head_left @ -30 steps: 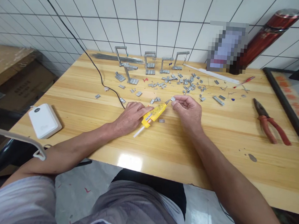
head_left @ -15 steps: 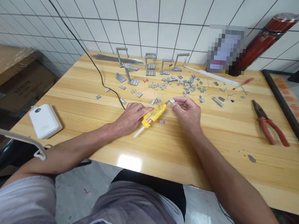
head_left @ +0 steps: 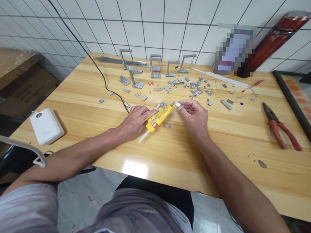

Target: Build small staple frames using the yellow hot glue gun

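Note:
My left hand is closed round the handle of a yellow hot glue gun, a white glue stick poking out of its back end. The gun's metal nozzle points up and right toward my right hand. Between thumb and fingertips, that hand pinches a small grey metal piece, a short gap away from the nozzle tip. One more small grey piece lies on the table just below the gun, and a few others lie behind it.
Several small grey frames stand at the back, with loose grey pieces scattered before them. Red-handled pliers lie at right. A white power bank sits at left. A dark cord crosses the table. A red flask stands at the back.
The nozzle and the small metal piece, close together half a second ago, now have a small gap between them. The glue gun has shifted slightly left; both hands keep their grip.

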A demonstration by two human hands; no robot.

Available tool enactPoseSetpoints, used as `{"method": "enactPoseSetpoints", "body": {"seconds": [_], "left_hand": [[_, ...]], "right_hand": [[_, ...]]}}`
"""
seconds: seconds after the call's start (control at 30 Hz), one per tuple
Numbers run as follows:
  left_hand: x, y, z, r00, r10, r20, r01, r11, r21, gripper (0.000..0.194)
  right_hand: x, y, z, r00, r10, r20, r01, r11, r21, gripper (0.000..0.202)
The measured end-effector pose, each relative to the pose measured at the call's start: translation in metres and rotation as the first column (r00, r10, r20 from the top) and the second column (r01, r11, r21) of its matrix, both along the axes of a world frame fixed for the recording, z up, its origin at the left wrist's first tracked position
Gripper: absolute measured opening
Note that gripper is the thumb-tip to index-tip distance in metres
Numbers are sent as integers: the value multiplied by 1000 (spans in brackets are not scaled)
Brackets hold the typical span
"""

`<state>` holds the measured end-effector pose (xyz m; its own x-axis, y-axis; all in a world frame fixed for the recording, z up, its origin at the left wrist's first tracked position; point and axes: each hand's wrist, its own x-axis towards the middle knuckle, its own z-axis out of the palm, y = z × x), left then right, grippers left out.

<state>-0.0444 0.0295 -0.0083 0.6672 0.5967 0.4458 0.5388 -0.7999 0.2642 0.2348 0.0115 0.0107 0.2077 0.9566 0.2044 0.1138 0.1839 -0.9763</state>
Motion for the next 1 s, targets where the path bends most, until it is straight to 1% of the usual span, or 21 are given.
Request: {"method": "enactPoseSetpoints", "body": {"seconds": [0.1,0.23,0.43,0.6,0.67,0.8,0.93,1.0], "left_hand": [[1,-1,1,1000,-15,6,15,1000,20,55],[1,0,-1,1000,-13,-11,14,999,31,50],[0,1,0,997,42,-60,-43,999,-11,55],[-1,0,1,1000,-8,-14,8,1000,30,56],[-1,0,1,1000,-18,-24,18,1000,21,54],[0,1,-1,997,12,-76,-12,1000,8,52],[0,1,-2,998,21,-51,-18,998,63,54],[-1,1,-2,999,15,-41,-13,998,62,55]], "right_hand": [[-2,-1,1,999,-8,36,8,1000,1,24],[-4,-2,2,998,-14,57,14,1000,2,24],[-4,-2,1,997,-21,76,20,1000,11,26],[-4,-3,1,996,-36,83,35,999,18,23],[-4,-3,0,996,-37,87,35,999,21,23],[-3,-2,-1,994,-35,103,33,999,18,23],[-3,-1,-1,994,-36,100,33,999,29,23],[-3,-1,-1,995,-36,96,33,999,34,23]]}}
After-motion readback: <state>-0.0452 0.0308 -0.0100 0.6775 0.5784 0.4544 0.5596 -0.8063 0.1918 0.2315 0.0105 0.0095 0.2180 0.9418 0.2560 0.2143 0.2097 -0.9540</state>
